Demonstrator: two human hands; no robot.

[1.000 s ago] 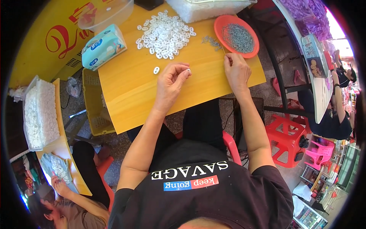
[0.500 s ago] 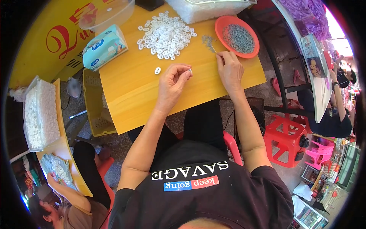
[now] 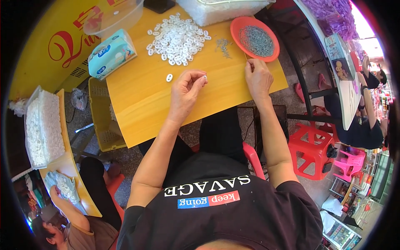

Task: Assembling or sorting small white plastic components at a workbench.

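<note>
My left hand (image 3: 186, 89) is closed in a pinch on a small white plastic piece (image 3: 204, 77), mostly hidden by the fingertips. My right hand (image 3: 258, 76) is closed round a thin light stick (image 3: 246, 56), whose tip reaches the near rim of a red plate (image 3: 273, 55). Small grey metal pieces, seemingly screws (image 3: 257, 40), fill that plate. A few more of them (image 3: 223, 46) lie on the table, left of it. One white two-holed oval piece (image 3: 169, 78) sits alone beside my left hand. Beyond it spreads a heap of the same white pieces (image 3: 177, 41).
A blue tissue pack (image 3: 111, 54) lies at the table's left edge, near a clear basin (image 3: 118, 18). At the back stands a clear tub (image 3: 225, 12) of white pieces. A co-worker's hand (image 3: 56, 195) works at the left table (image 3: 85, 196). Red stools (image 3: 310, 146) stand at right.
My right hand has shifted right with the stick, from the loose screws to the red plate's rim. The left hand keeps its pinch in nearly the same place.
</note>
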